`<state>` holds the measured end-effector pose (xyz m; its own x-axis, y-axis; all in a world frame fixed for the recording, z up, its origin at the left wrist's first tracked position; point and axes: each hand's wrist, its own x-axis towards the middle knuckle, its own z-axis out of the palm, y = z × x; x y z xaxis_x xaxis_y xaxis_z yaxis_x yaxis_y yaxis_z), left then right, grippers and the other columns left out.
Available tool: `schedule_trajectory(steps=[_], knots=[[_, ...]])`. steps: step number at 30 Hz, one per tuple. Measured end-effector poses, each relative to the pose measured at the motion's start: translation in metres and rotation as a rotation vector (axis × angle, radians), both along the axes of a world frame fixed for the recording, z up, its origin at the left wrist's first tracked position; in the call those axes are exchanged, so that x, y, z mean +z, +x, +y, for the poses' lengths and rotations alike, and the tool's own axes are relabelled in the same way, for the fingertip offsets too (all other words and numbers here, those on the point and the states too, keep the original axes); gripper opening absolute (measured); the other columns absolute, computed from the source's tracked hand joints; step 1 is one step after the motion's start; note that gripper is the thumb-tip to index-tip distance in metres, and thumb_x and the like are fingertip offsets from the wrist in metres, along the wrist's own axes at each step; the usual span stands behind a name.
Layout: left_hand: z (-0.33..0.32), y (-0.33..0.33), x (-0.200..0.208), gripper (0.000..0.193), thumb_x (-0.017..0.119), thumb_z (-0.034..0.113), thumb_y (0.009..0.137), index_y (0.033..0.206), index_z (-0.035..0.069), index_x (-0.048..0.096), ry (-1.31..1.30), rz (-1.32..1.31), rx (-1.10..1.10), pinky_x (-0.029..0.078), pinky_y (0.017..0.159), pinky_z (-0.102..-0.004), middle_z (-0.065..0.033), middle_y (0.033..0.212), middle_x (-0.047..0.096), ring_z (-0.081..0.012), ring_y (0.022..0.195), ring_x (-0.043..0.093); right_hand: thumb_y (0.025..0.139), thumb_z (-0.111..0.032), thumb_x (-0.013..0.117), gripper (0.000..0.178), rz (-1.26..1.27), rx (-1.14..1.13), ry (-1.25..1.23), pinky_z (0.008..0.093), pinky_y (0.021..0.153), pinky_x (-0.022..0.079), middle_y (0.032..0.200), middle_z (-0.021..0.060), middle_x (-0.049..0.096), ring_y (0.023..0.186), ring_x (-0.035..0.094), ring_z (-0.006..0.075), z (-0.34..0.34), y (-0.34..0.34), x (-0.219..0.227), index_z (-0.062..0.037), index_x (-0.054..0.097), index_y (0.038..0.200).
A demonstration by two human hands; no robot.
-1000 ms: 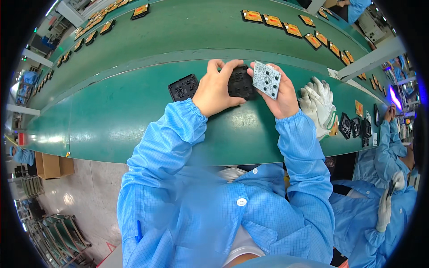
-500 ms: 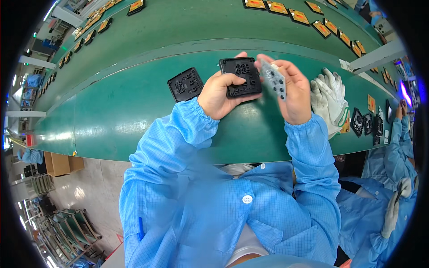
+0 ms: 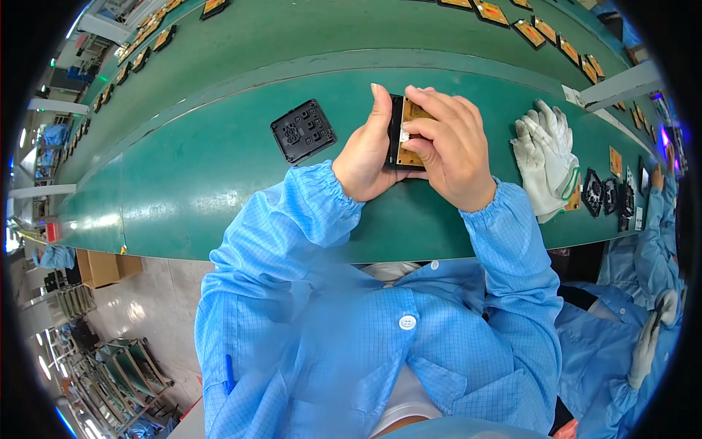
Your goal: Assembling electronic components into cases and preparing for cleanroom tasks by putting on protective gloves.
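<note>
My left hand (image 3: 364, 159) is closed round a square black plastic housing (image 3: 395, 132), its thumb standing up along the left edge. On the open face of that housing lies an orange circuit board (image 3: 414, 115) with a white connector (image 3: 404, 136) on it. My right hand (image 3: 459, 150) grips the board from the right, fingers bent over it and fingertips by the connector. Those fingers cover much of the board, so how fully it is seated cannot be seen. A second black housing (image 3: 303, 132) rests on the green bench to the left, its moulded side up.
White work gloves (image 3: 547, 161) lie on the green bench (image 3: 197, 190) at my right. Beyond them are black plastic parts (image 3: 594, 194) and a loose orange board (image 3: 616, 162). Several board-filled housings (image 3: 529, 33) line the far green surface. A co-worker's blue sleeve (image 3: 651, 241) is at the right.
My right hand has brought the board leftward and turned it orange side up onto the housing. My left hand has tilted the housing, and its thumb has moved from the inside to the edge.
</note>
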<state>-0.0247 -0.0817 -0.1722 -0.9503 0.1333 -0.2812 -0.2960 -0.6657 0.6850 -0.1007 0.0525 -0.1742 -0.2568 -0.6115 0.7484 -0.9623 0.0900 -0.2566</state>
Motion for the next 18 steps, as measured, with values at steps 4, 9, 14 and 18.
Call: schedule_trajectory(steps=[4,9,14,18], knots=[[0.0013,-0.0016,-0.0019,0.081,0.017,0.076,0.085,0.14,0.02,0.038,0.015,0.024,-0.012,0.049,0.091,-0.0418,-0.0072,0.127,0.049,-0.0211,0.115,0.051,0.081,-0.016,0.066,0.017,0.037,-0.001,-0.015,0.0427,0.089,0.043,0.12,0.0131,0.06,0.105,0.059,0.0305,-0.002,-0.0001,-0.0026,-0.0069,0.06,0.093],[0.0021,-0.0028,-0.0062,0.08,0.017,0.076,0.085,0.139,0.021,0.039,0.015,0.032,-0.009,0.049,0.091,-0.0406,-0.006,0.127,0.049,-0.0205,0.115,0.051,0.077,-0.014,0.069,0.018,0.042,0.002,-0.024,0.0428,0.088,0.044,0.119,0.0126,0.06,0.104,0.058,0.0287,-0.0017,-0.0008,-0.0046,-0.0076,0.061,0.091],[0.0025,-0.0026,-0.0043,0.081,0.017,0.077,0.084,0.138,0.021,0.039,0.0,-0.003,-0.004,0.049,0.091,-0.0409,-0.006,0.127,0.05,-0.0203,0.115,0.051,0.077,-0.013,0.069,0.017,0.042,-0.002,-0.029,0.0428,0.088,0.044,0.119,0.0124,0.061,0.104,0.058,0.0287,-0.0028,-0.0025,-0.0073,-0.0082,0.061,0.092],[0.0017,-0.0033,-0.0079,0.078,0.022,0.076,0.085,0.137,0.021,0.041,0.03,0.042,-0.001,0.049,0.091,-0.0412,-0.0062,0.126,0.051,-0.0206,0.113,0.053,0.075,-0.016,0.071,0.018,0.036,0.011,-0.02,0.0424,0.088,0.044,0.12,0.0111,0.059,0.107,0.057,0.0278,-0.0028,-0.0022,-0.0076,-0.009,0.062,0.09]])
